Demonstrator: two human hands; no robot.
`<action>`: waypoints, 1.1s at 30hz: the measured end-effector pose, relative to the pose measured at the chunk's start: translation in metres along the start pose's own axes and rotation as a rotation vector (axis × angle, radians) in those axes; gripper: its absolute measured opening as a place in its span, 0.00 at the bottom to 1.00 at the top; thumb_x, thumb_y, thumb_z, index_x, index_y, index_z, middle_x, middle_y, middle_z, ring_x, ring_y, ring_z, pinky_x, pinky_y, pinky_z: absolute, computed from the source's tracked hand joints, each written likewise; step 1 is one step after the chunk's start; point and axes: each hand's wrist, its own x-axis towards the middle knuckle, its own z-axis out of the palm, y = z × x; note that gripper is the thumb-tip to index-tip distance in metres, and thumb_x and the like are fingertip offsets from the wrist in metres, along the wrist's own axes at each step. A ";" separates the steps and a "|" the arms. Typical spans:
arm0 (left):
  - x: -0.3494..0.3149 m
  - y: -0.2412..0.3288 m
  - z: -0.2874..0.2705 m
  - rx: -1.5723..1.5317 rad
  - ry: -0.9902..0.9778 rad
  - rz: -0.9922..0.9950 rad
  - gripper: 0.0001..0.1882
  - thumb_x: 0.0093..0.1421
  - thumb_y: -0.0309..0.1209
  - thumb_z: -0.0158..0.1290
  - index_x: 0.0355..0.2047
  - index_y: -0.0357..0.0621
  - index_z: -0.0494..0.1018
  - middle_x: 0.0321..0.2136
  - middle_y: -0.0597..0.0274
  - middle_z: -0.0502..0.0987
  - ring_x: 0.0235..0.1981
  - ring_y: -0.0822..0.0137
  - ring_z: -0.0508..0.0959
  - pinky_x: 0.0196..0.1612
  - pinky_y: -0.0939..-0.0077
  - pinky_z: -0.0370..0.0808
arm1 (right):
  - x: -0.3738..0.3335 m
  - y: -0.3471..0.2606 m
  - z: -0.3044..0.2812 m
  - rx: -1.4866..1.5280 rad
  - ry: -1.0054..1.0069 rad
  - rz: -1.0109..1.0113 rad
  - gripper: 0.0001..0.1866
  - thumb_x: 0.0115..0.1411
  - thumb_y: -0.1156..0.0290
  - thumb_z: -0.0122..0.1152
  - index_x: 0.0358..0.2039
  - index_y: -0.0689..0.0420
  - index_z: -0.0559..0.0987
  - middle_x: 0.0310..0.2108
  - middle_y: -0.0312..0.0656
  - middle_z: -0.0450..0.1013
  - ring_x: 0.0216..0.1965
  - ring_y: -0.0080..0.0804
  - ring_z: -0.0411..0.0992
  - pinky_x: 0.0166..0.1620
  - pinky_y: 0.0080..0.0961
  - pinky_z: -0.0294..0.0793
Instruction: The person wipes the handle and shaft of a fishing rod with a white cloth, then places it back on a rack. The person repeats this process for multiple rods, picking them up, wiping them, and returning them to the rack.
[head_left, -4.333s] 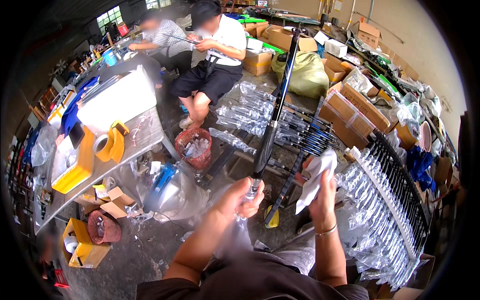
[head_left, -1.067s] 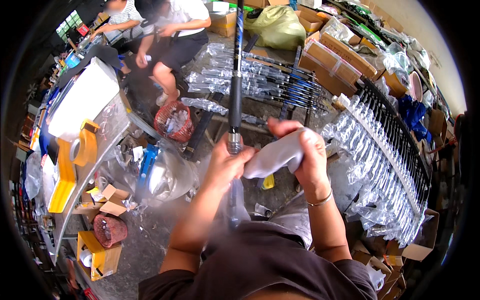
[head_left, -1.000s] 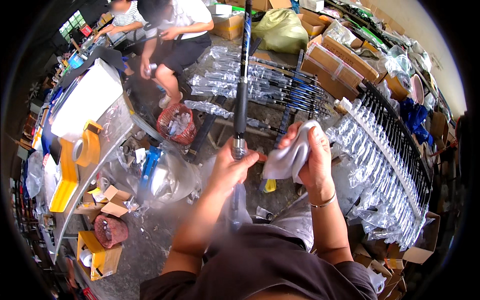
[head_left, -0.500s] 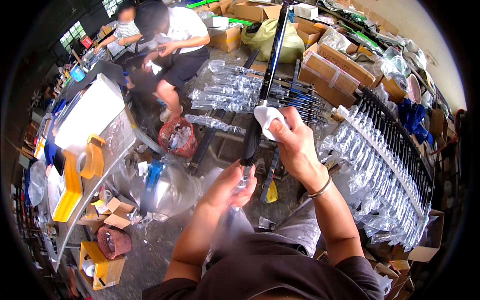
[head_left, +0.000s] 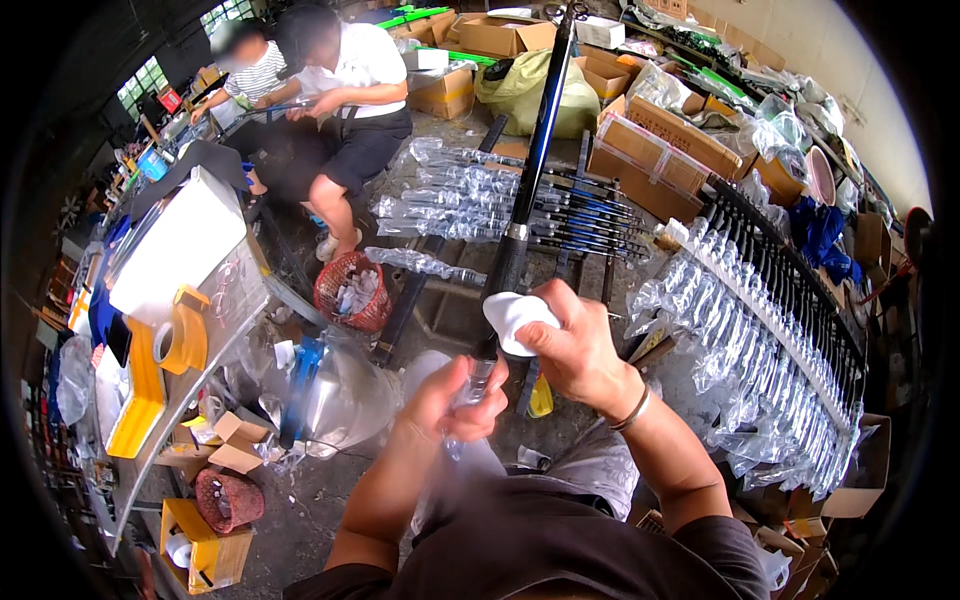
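The person holds a long dark rod (head_left: 527,190) that points up and away. The left hand (head_left: 455,400) is closed around the low end of the rod, near the knees. The right hand (head_left: 570,345) pinches a white cloth (head_left: 515,315) tight against the rod, just above the left hand. A second ago the cloth was off to the right of the rod, loose in the hand. Half a second ago it was higher up the rod. Now it sits lower, so the wiping looks to be moving down toward the handle. Rods in clear bags (head_left: 480,195) lie on a rack behind. A red basket (head_left: 352,292) stands on the floor.
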 end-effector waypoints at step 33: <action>0.013 -0.015 0.038 1.084 0.872 0.258 0.11 0.67 0.34 0.44 0.43 0.39 0.65 0.20 0.67 0.67 0.19 0.80 0.64 0.20 0.83 0.61 | -0.015 -0.010 -0.017 -0.288 -0.158 0.051 0.18 0.47 0.77 0.60 0.40 0.49 0.78 0.23 0.41 0.63 0.16 0.36 0.68 0.16 0.33 0.68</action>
